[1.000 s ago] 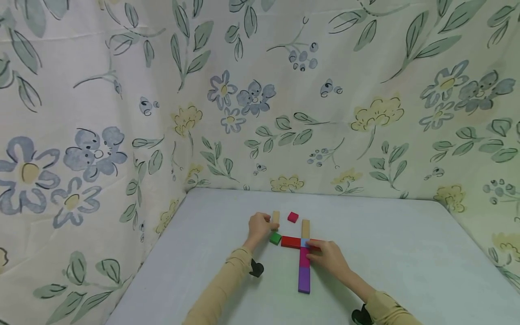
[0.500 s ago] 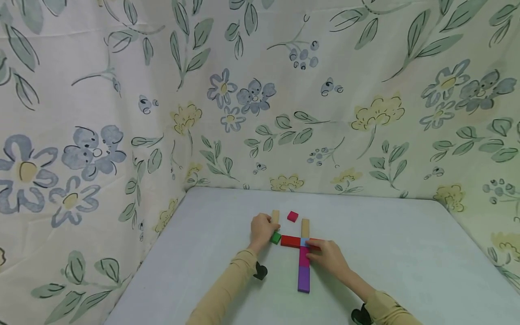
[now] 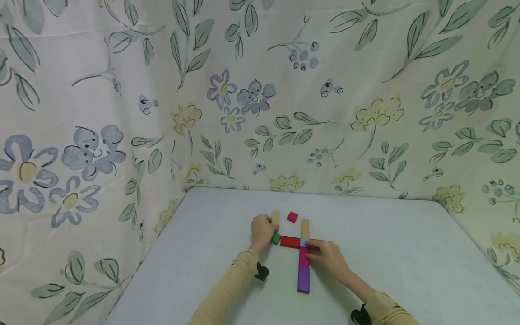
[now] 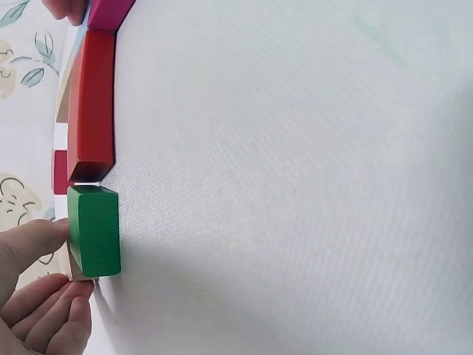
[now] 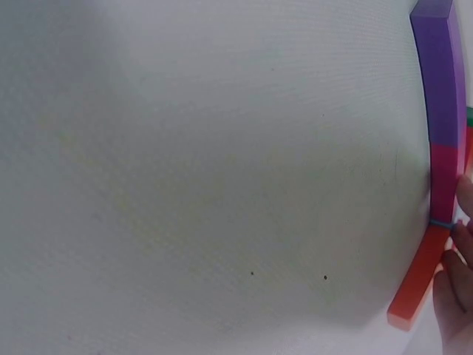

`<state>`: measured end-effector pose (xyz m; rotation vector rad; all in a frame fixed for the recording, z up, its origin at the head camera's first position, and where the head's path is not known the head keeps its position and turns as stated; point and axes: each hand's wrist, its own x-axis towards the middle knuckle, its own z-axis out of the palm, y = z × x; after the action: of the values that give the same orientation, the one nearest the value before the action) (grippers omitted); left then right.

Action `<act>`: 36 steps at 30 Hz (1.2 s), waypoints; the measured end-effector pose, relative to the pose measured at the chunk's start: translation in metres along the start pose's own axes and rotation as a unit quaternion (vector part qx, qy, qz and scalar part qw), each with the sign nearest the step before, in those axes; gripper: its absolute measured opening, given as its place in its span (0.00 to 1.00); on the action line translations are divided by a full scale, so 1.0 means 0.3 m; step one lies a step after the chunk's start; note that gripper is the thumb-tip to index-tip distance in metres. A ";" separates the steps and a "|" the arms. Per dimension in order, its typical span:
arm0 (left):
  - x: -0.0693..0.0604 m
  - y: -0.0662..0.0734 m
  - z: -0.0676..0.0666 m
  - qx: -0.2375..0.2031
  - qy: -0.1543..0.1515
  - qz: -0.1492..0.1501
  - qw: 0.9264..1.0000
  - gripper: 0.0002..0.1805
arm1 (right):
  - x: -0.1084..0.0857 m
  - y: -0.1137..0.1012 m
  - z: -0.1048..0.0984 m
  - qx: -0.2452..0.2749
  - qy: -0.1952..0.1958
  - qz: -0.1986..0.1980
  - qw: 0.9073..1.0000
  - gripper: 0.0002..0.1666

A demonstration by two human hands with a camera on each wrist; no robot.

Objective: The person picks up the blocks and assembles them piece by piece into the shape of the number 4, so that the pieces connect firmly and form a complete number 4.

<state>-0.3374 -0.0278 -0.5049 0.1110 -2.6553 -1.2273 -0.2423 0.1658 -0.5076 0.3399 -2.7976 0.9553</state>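
Beside the far-left end of a cross of blocks, my left hand [image 3: 262,230] pinches a plain wooden block [image 3: 276,216] between thumb and fingers. A green block [image 4: 94,231] stands in front of it, hiding most of it in the left wrist view, close to the end of a red block [image 3: 290,242]. My right hand [image 3: 330,257] rests its fingertips on the cross near the light blue block [image 3: 304,243] and the magenta block [image 3: 304,256]. Its fingers look fairly straight and partly cover an orange-red block [image 5: 420,277].
A purple block [image 3: 303,280] forms the cross's near end and another plain wooden block [image 3: 305,228] its far end. A small crimson block [image 3: 292,217] lies apart behind the red one. All lie on a white table [image 3: 386,243] backed by floral cloth [image 3: 260,149].
My left hand has shifted slightly right and nearer the green block, with its fingers at the wooden block throughout. The right hand and the cross have stayed put.
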 end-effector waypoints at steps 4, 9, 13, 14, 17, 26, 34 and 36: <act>-0.002 -0.006 -0.002 -0.009 0.004 -0.003 1.000 0.09 | -0.004 0.002 0.001 0.002 -0.003 -0.009 1.000 0.20; -0.003 -0.009 -0.016 -0.022 0.007 0.008 1.000 0.10 | -0.004 0.007 0.004 0.000 -0.005 -0.020 1.000 0.20; -0.003 -0.001 -0.033 -0.029 0.005 0.017 0.999 0.10 | -0.005 0.008 0.003 0.000 -0.005 -0.022 1.000 0.20; -0.002 0.003 -0.037 -0.029 0.003 0.019 0.999 0.10 | -0.004 0.008 0.003 0.000 -0.005 -0.021 1.000 0.20; -0.001 0.018 -0.050 -0.029 -0.004 0.027 0.999 0.09 | -0.002 0.007 0.002 -0.002 -0.004 -0.016 1.000 0.20; -0.010 0.051 -0.066 -0.026 -0.043 0.054 0.997 0.10 | -0.001 0.008 -0.002 -0.015 0.002 -0.024 1.000 0.20; -0.033 0.053 -0.050 -0.010 -0.063 0.065 0.996 0.10 | -0.002 0.005 0.000 -0.015 0.005 -0.018 1.000 0.20; -0.038 0.052 -0.048 -0.008 -0.063 0.068 0.996 0.10 | -0.001 0.006 0.001 -0.015 0.003 -0.019 1.000 0.20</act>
<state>-0.3227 -0.0266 -0.4857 -0.1518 -2.7068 -1.2509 -0.2425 0.1670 -0.5091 0.3847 -2.7851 0.9047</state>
